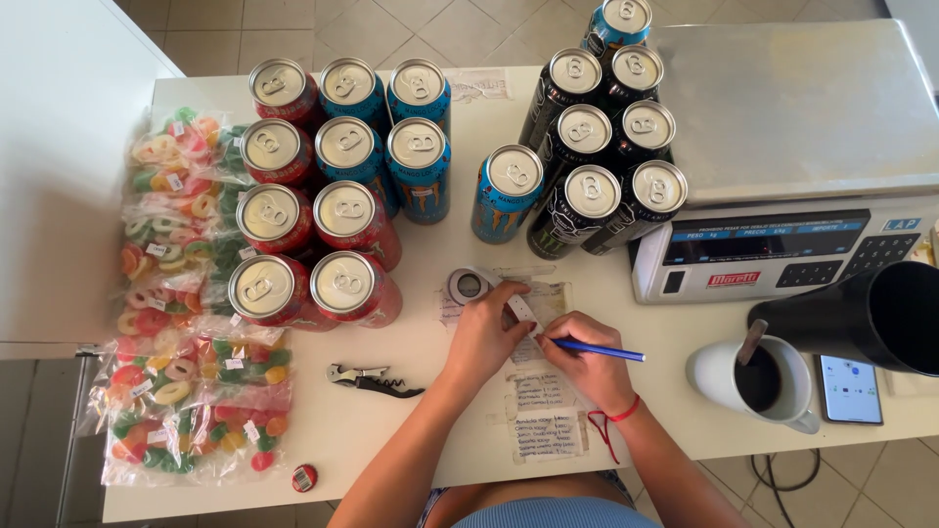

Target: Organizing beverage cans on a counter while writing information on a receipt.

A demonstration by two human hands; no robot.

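so the white table [391,430] is pretty packed: red and blue drink cans [337,186] bunched up top left, black cans [606,147] plus one more blue can [507,191] toward the middle, and a metal-topped scale [782,166] on the right. bags of gummy rings [186,293] run down the left edge, there's a corkscrew [374,379] lying near the left forearm, and a white mug [753,381] with a stick in it, a black tube [866,313] and a phone [849,388] off to the right. nothing really blocks the hands. left hand [481,337] has its fingers together, pinching a little white label strip [521,311] at the fingertips, just beside a roll of tape [469,286]. right hand [587,362], red string on the wrist, is closed round a blue pen [597,349], tip right at that strip. both sit over taped-down handwritten paper slips [543,401], middle of the table near the front edge
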